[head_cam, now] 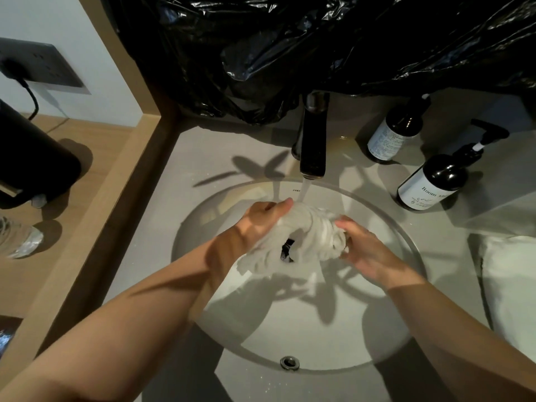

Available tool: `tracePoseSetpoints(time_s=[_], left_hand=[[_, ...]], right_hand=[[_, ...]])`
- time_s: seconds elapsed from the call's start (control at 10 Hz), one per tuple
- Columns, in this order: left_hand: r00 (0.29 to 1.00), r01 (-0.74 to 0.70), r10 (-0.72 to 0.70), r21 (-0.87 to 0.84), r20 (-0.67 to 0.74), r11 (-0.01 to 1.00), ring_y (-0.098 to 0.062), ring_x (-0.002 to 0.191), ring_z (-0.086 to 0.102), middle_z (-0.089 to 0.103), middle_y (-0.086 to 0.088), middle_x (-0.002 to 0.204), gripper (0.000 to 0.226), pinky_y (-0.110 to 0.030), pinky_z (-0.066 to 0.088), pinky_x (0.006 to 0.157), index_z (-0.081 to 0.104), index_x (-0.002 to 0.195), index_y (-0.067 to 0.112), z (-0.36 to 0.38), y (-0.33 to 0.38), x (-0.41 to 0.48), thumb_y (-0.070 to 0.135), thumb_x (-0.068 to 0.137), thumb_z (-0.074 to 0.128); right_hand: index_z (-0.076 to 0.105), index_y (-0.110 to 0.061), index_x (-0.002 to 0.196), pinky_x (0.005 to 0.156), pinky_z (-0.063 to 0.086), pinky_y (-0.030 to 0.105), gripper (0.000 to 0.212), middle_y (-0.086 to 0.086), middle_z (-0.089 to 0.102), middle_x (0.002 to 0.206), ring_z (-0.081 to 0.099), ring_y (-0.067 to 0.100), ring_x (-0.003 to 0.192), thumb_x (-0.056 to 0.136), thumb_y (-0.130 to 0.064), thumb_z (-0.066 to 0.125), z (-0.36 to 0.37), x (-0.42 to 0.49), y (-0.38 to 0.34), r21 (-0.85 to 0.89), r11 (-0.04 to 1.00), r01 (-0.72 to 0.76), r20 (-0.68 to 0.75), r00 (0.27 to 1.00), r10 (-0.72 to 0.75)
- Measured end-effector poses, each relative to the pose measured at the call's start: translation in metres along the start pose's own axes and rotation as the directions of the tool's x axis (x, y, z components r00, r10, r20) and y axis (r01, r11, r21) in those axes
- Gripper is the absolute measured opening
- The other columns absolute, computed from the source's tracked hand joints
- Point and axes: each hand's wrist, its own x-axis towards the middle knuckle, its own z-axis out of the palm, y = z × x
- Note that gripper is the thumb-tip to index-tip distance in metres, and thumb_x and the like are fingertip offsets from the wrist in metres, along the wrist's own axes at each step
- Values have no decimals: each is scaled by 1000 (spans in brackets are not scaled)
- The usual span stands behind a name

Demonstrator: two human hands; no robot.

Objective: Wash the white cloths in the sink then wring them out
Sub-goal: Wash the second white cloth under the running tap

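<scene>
A pale grey bench (203, 158) carries one round sink (290, 329), sunk into its top, with a wooden ledge (87, 169) running along its left side. Crinkled black plastic sheeting (319, 39) hangs over the wall behind. One dark tap (314, 134) stands at the back of the sink, and a thin stream of water (304, 190) runs from its spout.

The person's two bare forearms reach in from the lower edge. Between the hands, over the middle of the basin and right under the stream, is one bunched white cloth (307, 233). The left hand (262, 220) grips its left end with the fingers clenched round the fabric and the thumb pointing toward the water. The right hand (368, 250) grips the right end, its fingers also curled into the cloth. A loose flap hangs down under the left wrist. Through a gap in the folds the dark drain (287, 250) shows. One small overflow hole (289, 362) sits in the near wall of the basin.

Two dark bottles with white labels stand on the bench right of the tap: a plain bottle (394, 132) farther back and a pump bottle (435, 181) nearer. A second white cloth (510, 285) lies on the bench at the right edge, apart from the sink.

On the ledge at left are one black appliance (32, 163) and one clear glass vessel (17, 239). A dark wall socket (43, 65) above holds one plug with a black cord.
</scene>
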Motion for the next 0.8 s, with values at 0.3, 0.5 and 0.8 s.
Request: tracePoseSetpoints(time_s=[0.3, 0.5, 0.8], left_hand=[[992, -19, -8, -220, -122, 975, -4, 66, 47, 49, 8, 77, 29, -18, 41, 58, 47, 75, 24, 36, 34, 15, 32, 103, 42], [988, -120, 125, 63, -91, 991, -15, 66, 50, 52, 5, 68, 36, -29, 43, 70, 51, 66, 22, 38, 39, 12, 38, 98, 49], [958, 12, -99, -309, -268, 951, -2, 62, 58, 61, 5, 82, 27, -14, 46, 65, 62, 104, 14, 26, -20, 3, 38, 98, 52]], right_hand=[[60, -21, 119, 74, 47, 10, 36, -5, 66, 113, 64, -3, 92, 86, -31, 70, 22, -11, -30, -541, 791, 285, -57, 926, -373], [61, -27, 118, 61, 48, 13, 35, -10, 74, 90, 70, 5, 81, 86, -18, 71, 23, -18, -51, -595, 765, 245, 165, 969, -182], [65, -3, 110, 73, 56, 34, 32, 17, 71, 96, 70, 28, 88, 80, -14, 63, 10, -11, -25, -76, 985, 156, 205, 969, -138]])
